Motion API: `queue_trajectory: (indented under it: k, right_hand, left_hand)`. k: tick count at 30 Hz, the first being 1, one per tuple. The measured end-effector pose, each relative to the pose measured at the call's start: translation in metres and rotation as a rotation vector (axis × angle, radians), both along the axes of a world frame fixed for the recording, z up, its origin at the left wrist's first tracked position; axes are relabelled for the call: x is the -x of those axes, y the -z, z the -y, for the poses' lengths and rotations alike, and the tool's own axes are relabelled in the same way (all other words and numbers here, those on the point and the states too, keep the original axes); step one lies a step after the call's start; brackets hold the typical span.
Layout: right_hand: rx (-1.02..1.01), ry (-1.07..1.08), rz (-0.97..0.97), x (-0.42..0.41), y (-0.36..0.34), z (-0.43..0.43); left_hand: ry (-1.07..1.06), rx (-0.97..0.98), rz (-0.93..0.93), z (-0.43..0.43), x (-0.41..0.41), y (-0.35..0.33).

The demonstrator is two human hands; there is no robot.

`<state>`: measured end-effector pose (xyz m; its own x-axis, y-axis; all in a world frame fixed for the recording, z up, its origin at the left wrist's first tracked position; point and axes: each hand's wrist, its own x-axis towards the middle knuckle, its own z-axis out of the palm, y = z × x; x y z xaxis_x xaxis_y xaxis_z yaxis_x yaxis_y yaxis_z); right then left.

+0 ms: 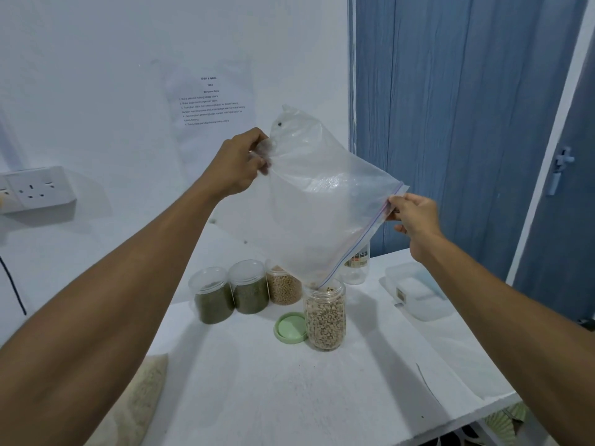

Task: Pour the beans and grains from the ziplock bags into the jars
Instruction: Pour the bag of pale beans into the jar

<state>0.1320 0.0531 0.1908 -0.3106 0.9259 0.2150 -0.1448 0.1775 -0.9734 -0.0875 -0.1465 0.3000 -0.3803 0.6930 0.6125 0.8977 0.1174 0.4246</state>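
Note:
A clear ziplock bag (pixel 318 201) hangs upturned above the table, nearly empty, with one dark bean stuck near its top corner. My left hand (pixel 236 165) pinches the bag's upper left corner. My right hand (pixel 415 220) holds the zip edge at the right. The bag's lower corner dips into the mouth of an open glass jar (pixel 325 317), which is filled almost to the rim with pale speckled beans. The jar's green lid (pixel 289 326) lies flat beside it on the left.
Behind stand two lidded jars of green grains (pixel 214 297) (pixel 250 289), a jar of tan beans (pixel 285 286) and a clear bottle (pixel 355 268). A bag of pale grain (pixel 141 394) lies at lower left. A white box (pixel 415 291) sits right. A wall socket (pixel 35 188) is left.

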Motion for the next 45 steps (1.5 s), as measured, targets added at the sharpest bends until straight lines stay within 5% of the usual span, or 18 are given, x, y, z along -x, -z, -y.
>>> queue_trajectory:
  k: [45]
  right_hand:
    - [-0.077,0.009,-0.007,0.005,-0.003,0.003]
  left_hand:
    - [0.012,-0.087,0.033,-0.008,0.002,0.004]
